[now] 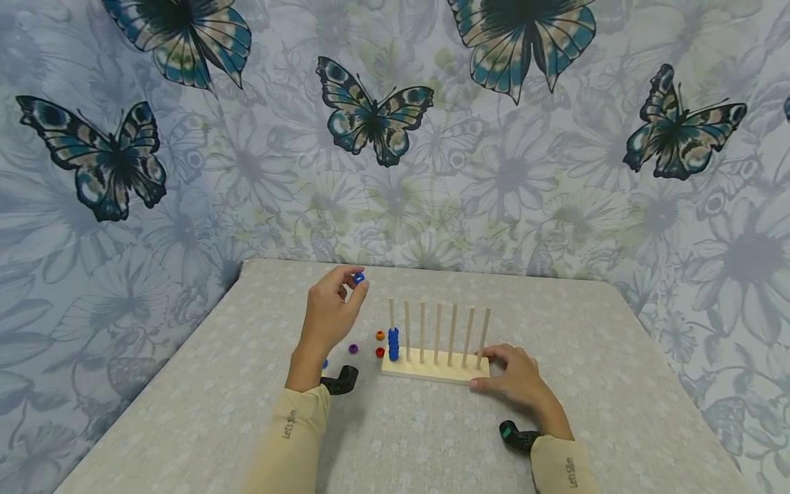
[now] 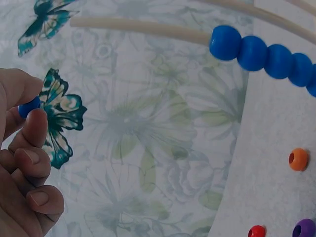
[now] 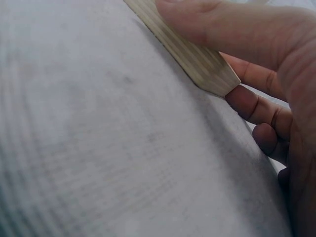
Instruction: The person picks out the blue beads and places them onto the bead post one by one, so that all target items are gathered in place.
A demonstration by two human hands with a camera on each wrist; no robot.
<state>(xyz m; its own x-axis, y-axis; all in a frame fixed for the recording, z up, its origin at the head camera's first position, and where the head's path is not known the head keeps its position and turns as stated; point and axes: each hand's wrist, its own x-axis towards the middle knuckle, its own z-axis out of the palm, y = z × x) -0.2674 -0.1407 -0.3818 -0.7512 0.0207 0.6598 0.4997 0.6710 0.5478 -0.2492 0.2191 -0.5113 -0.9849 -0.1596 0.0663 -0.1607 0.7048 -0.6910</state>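
Note:
Between thumb and fingertips my left hand [image 1: 330, 312] pinches a blue bead [image 1: 359, 278], its hole visible, held in the air up and to the left of the wooden peg rack [image 1: 426, 370]. The left wrist view also shows this blue bead [image 2: 29, 107], partly covered by the fingers. Several blue beads [image 1: 393, 345] are stacked on the leftmost peg [image 1: 391, 310], whose upper part is bare. The other upright pegs carry no beads. My right hand [image 1: 515, 377] grips the rack's right end, thumb on the near side and fingers behind; in the right wrist view the board's corner [image 3: 217, 79] lies between them.
Left of the rack lie an orange bead [image 1: 380, 335], a red bead [image 1: 379, 353] and a purple bead [image 1: 354, 348]. Another blue bead [image 1: 325, 363] is partly hidden by the left wrist. A patterned cloth covers the table [image 1: 432, 439]; a butterfly-print wall [image 1: 395, 206] stands behind it.

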